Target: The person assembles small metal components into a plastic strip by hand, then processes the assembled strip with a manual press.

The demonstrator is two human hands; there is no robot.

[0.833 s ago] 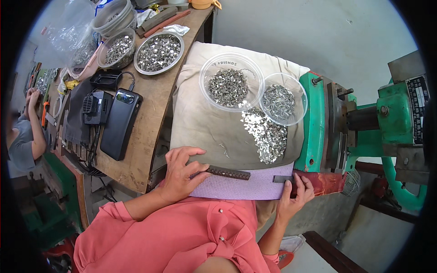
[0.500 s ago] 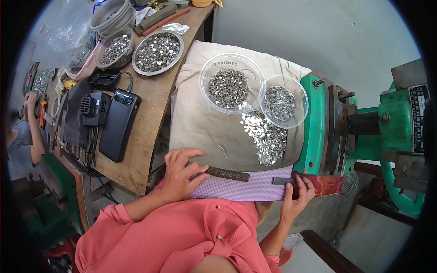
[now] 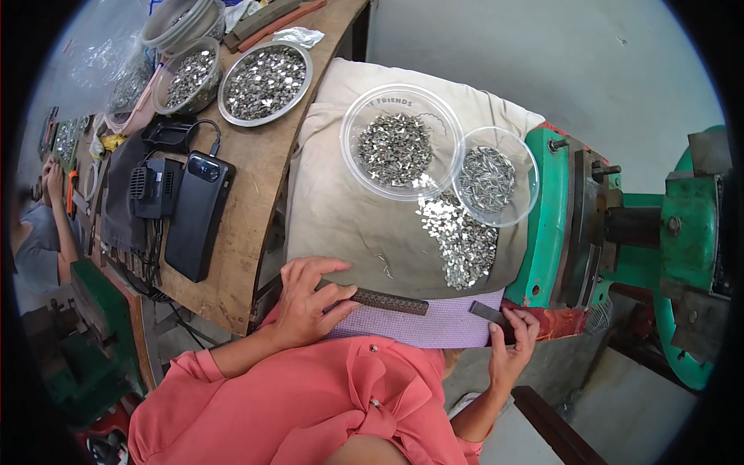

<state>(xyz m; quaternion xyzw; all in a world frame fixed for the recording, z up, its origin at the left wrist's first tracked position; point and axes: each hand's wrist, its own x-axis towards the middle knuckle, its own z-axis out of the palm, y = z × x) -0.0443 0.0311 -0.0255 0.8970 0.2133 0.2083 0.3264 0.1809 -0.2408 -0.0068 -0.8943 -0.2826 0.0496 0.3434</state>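
My left hand point(image 3: 308, 304) pinches the near end of a dark, narrow bar point(image 3: 391, 301) with a row of small notches along it. The bar lies across the edge of a purple woven mat point(image 3: 443, 327) in front of me. At the mat's right end my right hand point(image 3: 511, 345) grips a short, flat dark strip point(image 3: 487, 311) between thumb and fingers, its free end tilted up to the left. Beyond the bar, a few thin metal pins point(image 3: 385, 266) lie on a beige cloth point(image 3: 329, 194). A loose heap of shiny metal flakes point(image 3: 463, 248) spreads farther right.
On the cloth stand two clear round tubs of small metal pieces, a large one point(image 3: 350, 159) and a smaller one point(image 3: 532, 194). A green machine point(image 3: 536, 225) borders the right. The wooden table point(image 3: 256, 182) at left holds a black power bank point(image 3: 198, 225) and a metal bowl point(image 3: 225, 101).
The strip in my right hand has turned from nearly level to a slant, and that hand sits slightly lower. My left hand keeps its hold on the bar. The view has shifted a little.
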